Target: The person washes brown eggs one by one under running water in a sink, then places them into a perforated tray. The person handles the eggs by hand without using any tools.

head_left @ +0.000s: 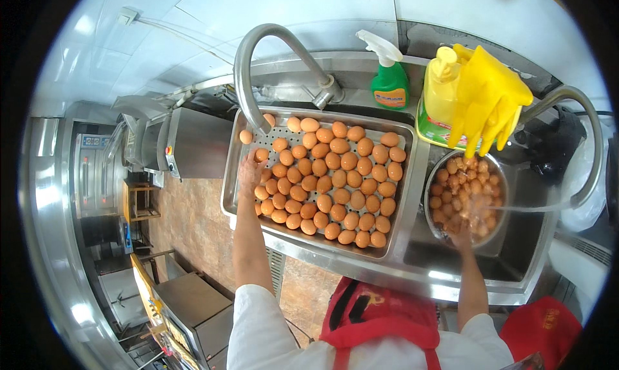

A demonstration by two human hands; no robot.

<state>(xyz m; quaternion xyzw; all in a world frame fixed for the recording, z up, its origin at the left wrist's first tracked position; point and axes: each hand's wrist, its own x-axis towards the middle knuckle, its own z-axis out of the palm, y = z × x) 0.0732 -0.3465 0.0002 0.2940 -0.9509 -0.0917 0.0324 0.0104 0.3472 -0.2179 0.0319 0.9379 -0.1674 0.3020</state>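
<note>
A perforated steel tray (265,140) holds many wet brown eggs (339,145) in uneven rows. At the tray's left side, my left hand (250,171) reaches in with its fingers beside one egg (261,154); whether they grip it cannot be made out. My right hand (459,231) is partly under water in a round steel bowl (427,210) full of brown eggs (452,167). Splashing water and foam blur its fingers. From the right, a stream of water (532,207) runs into the bowl, which stands in a sink basin (524,234).
One curved faucet (246,70) arches over the tray's back left corner; another faucet (592,152) is at the right. Behind stand a green spray bottle (390,85) and a yellow pump bottle (441,82). Yellow rubber gloves (491,89) drape over a container above the bowl.
</note>
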